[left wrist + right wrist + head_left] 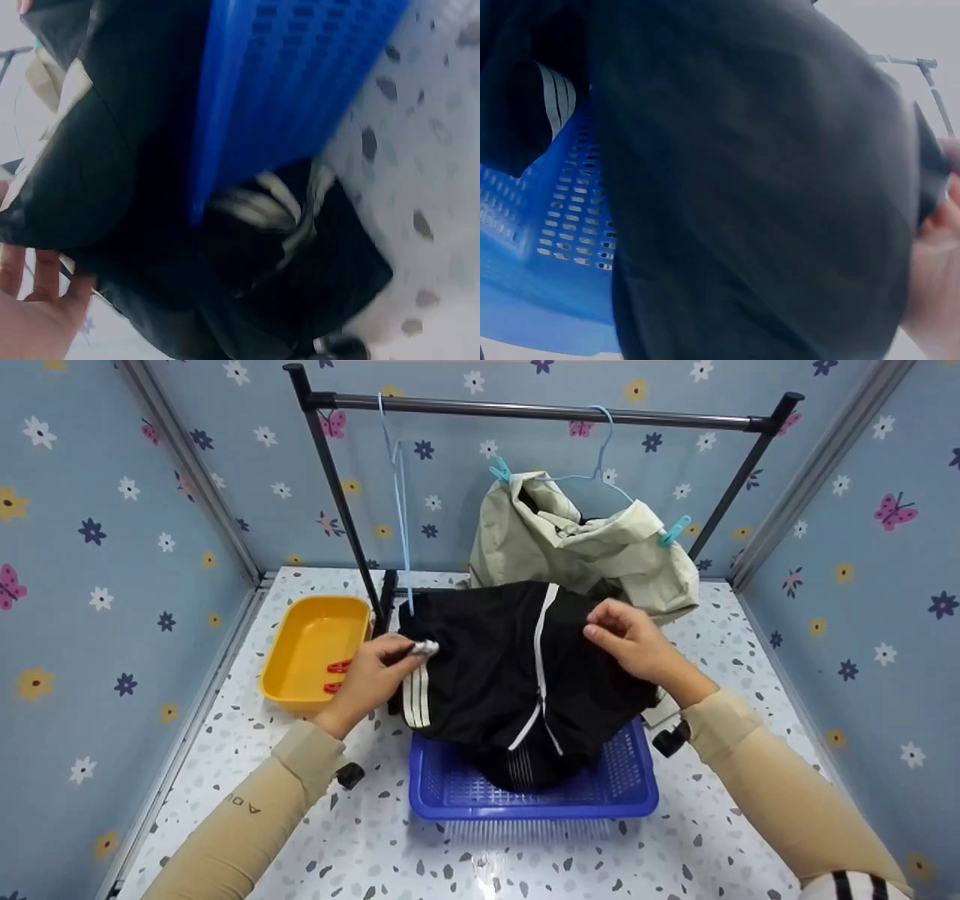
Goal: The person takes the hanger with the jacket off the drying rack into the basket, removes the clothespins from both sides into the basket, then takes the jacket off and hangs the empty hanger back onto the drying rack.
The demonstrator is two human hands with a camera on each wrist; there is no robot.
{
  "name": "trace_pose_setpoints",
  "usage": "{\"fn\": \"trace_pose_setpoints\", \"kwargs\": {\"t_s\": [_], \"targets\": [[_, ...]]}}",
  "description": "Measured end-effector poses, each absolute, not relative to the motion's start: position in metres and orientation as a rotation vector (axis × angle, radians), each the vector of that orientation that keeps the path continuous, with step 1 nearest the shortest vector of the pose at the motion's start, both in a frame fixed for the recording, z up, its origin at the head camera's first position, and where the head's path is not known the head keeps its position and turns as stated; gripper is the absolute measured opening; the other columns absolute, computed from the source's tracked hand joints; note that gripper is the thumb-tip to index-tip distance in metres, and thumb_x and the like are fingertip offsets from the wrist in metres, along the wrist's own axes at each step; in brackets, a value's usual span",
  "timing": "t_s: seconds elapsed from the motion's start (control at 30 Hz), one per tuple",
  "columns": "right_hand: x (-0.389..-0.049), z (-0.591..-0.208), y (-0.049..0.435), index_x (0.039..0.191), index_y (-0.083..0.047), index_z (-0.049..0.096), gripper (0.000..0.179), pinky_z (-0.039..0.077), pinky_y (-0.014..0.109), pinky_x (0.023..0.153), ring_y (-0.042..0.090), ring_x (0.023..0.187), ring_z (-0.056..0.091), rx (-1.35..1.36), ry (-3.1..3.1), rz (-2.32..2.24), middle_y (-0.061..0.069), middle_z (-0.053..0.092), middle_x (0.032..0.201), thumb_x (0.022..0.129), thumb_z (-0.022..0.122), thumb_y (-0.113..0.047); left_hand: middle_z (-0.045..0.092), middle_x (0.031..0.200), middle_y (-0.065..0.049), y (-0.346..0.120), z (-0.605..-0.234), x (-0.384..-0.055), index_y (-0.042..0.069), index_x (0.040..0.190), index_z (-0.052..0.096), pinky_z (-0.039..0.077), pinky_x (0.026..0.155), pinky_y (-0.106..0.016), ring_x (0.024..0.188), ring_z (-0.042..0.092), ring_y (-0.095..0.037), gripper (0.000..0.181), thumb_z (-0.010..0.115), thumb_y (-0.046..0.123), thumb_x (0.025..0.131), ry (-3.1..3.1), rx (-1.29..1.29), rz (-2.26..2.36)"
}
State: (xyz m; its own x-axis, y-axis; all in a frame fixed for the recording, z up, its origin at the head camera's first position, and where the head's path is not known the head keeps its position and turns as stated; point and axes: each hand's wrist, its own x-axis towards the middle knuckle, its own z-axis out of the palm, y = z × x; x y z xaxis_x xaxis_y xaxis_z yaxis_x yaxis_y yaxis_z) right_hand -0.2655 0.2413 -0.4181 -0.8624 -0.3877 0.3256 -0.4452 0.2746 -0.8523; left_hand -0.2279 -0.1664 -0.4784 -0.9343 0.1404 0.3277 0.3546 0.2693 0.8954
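A black track jacket (480,660) with a white zip line and white stripes is spread between my two hands, above the blue basket (534,812). My left hand (371,679) pinches its left part beside the white stripes. On the other side, my right hand (634,645) pinches the jacket's right edge between thumb and fingers. In the left wrist view the left hand (41,322) is at the cloth's edge; the right wrist view is mostly filled by dark fabric, with the right hand (937,255) at its edge. The lower jacket hangs into the basket.
A dark clothes rack (525,410) stands behind. A pale blue hanger (399,487) hangs on its left, reaching down to the jacket; another bears a light green garment (517,540) with teal clips (675,531). A yellow tray (315,634) with red clips (340,666) sits left.
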Motion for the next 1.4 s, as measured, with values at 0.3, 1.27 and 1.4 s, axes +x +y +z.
{"fn": "trace_pose_setpoints", "kwargs": {"t_s": [0.3, 1.27, 1.4], "targets": [[-0.255, -0.444, 0.235, 0.101, 0.004, 0.067, 0.007, 0.049, 0.018, 0.082, 0.004, 0.089, 0.060, 1.355, -2.605, 1.544, 0.010, 0.068, 0.092, 0.101, 0.064, 0.010, 0.068, 0.144, -0.026, -0.137, -0.480, -0.222, -0.001, 0.120, 0.082, 0.053, 0.115, -0.054, 0.135, 0.065, -0.044, 0.023, 0.077, 0.011, 0.101, -2.607, -0.879, -1.500], [-0.244, -0.461, 0.232, 0.128, -0.005, 0.078, 0.030, 0.059, 0.048, 0.106, 0.027, 0.116, 0.076, 1.587, -3.106, 0.872, 0.011, 0.080, 0.125, 0.106, 0.070, -0.023, 0.076, 0.116, -0.012, -0.113, -0.499, -0.222, 0.006, 0.113, 0.081, 0.059, 0.102, -0.049, 0.109, 0.072, -0.032, 0.020, 0.078, 0.004, 0.094, -2.642, -1.128, -0.873], [-0.255, -0.444, 0.235, 0.110, -0.005, 0.081, 0.016, 0.063, 0.035, 0.088, 0.016, 0.092, 0.076, 1.354, -2.967, 0.990, 0.007, 0.083, 0.103, 0.101, 0.077, -0.018, 0.062, 0.130, -0.020, -0.123, -0.500, -0.225, 0.002, 0.129, 0.069, 0.051, 0.106, -0.058, 0.119, 0.059, -0.040, 0.050, 0.091, 0.010, 0.084, -2.573, -0.864, -0.910]]}}
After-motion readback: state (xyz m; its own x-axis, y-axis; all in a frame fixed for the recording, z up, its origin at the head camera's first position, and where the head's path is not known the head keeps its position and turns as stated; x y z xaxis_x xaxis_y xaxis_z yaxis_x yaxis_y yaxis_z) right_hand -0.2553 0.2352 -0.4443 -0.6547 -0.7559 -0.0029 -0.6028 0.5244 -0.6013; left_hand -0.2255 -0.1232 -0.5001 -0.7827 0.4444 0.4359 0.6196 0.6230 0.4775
